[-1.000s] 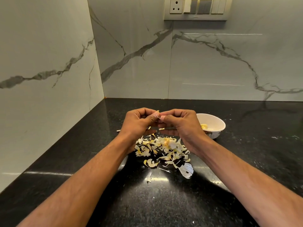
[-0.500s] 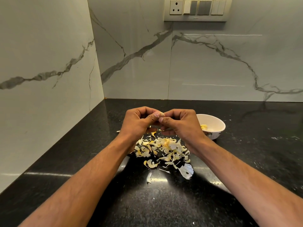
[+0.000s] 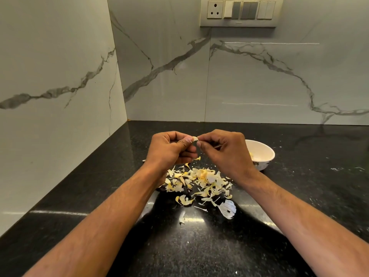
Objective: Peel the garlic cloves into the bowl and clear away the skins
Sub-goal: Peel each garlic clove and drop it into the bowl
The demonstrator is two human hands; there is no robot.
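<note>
A small pale garlic clove (image 3: 195, 138) is held up over the counter between both hands. My left hand (image 3: 169, 149) pinches it with thumb and curled fingers. My right hand (image 3: 225, 150) pinches its other end with fingertips. Below them a heap of white and yellowish garlic skins (image 3: 199, 181) lies on the black counter, and one small skin flake (image 3: 197, 158) hangs in the air under the hands. The white bowl (image 3: 265, 156) stands just right of my right hand, partly hidden by it, with peeled yellow cloves (image 3: 252, 155) inside.
The black granite counter (image 3: 299, 196) runs into a corner of marble walls at left and back. A switch panel (image 3: 238, 12) sits high on the back wall. A larger white skin piece (image 3: 227, 209) lies nearest me.
My hands have drawn slightly apart, exposing the clove between the fingertips. A small flake of skin has come loose and drops below them.
</note>
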